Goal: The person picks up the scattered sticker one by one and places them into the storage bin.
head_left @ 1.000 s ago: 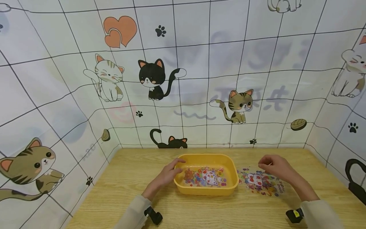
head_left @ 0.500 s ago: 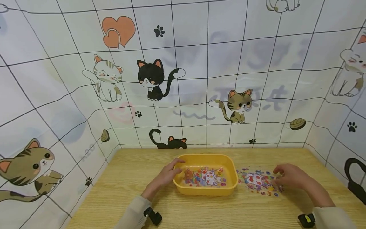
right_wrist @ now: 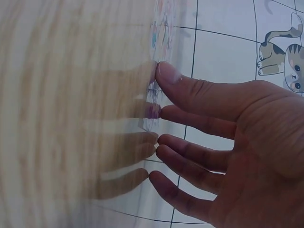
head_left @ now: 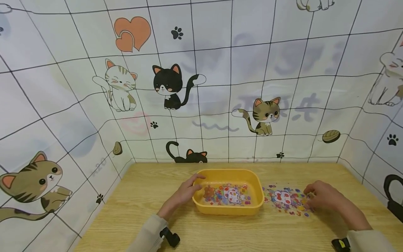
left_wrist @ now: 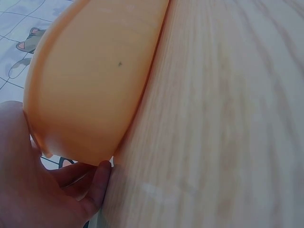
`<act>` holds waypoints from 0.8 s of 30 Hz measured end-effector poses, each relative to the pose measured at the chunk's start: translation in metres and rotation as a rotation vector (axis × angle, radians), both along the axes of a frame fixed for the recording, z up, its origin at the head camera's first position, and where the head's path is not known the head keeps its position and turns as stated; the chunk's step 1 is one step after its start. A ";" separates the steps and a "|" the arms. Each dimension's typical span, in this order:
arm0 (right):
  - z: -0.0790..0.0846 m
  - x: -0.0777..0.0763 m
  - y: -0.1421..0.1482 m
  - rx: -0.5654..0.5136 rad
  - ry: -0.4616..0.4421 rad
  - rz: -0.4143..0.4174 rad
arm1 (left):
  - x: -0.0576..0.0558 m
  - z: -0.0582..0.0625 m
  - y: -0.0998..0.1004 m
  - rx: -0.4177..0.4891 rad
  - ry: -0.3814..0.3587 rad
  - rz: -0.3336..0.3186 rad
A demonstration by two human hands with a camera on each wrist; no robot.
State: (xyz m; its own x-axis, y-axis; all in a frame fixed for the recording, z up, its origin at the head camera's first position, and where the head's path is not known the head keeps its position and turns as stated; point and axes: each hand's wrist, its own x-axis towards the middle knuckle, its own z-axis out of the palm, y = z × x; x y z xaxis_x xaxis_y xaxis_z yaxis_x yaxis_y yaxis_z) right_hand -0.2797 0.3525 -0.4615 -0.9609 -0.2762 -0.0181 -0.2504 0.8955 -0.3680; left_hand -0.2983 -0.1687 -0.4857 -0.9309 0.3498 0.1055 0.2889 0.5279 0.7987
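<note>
A yellow plastic basin stands on the table, with a sheet of colourful cartoon stickers showing flat inside it. My left hand grips the basin's left end, some fingers over the rim; in the left wrist view the fingertips curl round the basin's wall. Right of the basin lies a clear sticker sheet with a white cat face with a red bow. My right hand is over that sheet's right end. In the right wrist view its fingertips touch down around the sheet's edge, thumb and fingers apart.
A pale wood table bears everything, closed in by a white cat-print curtain at the back and sides. A black strap-like object is at the far right. Each wrist wears a small black camera.
My right hand has moved right and down, from above the sheet's upper right to its right end, its fingers lowering onto it. My left hand and the basin stay put.
</note>
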 end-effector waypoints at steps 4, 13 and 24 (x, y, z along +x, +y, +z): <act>-0.002 0.000 0.000 -0.001 0.013 -0.015 | 0.000 0.000 0.000 0.002 -0.009 -0.003; -0.004 -0.002 0.000 -0.015 0.038 -0.017 | 0.001 0.000 -0.001 0.010 -0.005 0.000; -0.005 0.002 -0.001 -0.028 0.082 0.000 | -0.001 -0.002 0.000 0.015 -0.007 0.003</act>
State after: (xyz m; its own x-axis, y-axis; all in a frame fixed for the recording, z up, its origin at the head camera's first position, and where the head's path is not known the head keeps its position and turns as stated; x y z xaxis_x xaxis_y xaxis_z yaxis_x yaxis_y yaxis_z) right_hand -0.2773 0.3518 -0.4669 -0.9590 -0.2751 0.0683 -0.2804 0.8852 -0.3712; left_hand -0.2991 -0.1687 -0.4874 -0.9327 0.3455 0.1039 0.2814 0.5166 0.8086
